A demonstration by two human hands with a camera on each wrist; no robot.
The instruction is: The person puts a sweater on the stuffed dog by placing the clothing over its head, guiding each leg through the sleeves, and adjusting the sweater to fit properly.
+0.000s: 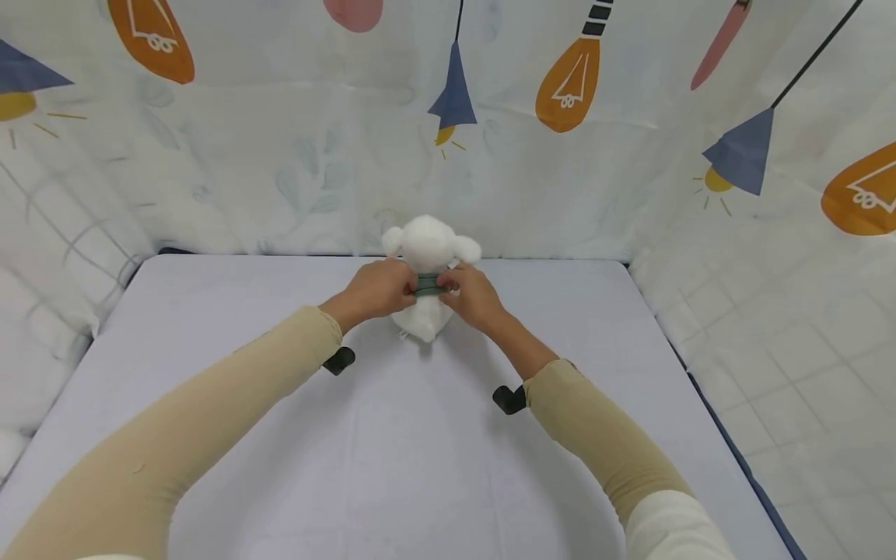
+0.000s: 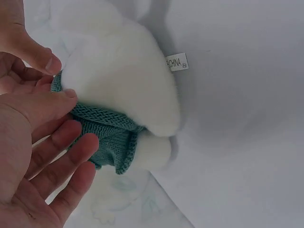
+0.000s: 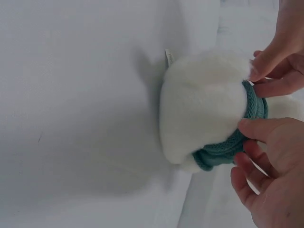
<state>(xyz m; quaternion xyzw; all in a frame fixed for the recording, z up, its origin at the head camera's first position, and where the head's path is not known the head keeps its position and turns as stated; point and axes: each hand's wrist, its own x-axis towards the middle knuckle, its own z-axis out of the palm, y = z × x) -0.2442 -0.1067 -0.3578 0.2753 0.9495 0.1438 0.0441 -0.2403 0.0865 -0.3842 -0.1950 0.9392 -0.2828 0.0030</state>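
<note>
A white plush toy with round side ears sits upright near the far edge of the table, no face showing on the side toward me. Around its body is a green knitted garment, bunched into a band with a rolled hem. My left hand pinches that hem between thumb and index finger on one side, the other fingers spread, as the left wrist view shows. On the opposite side, my right hand pinches the same hem between thumb and fingers. A white tag sticks out from the toy's lower body.
The toy stands on a table with a pale cloth top. Behind it hangs a white curtain printed with lamps and bulbs, which also runs along both sides. Dark wrist-camera mounts stick out beneath the forearms.
</note>
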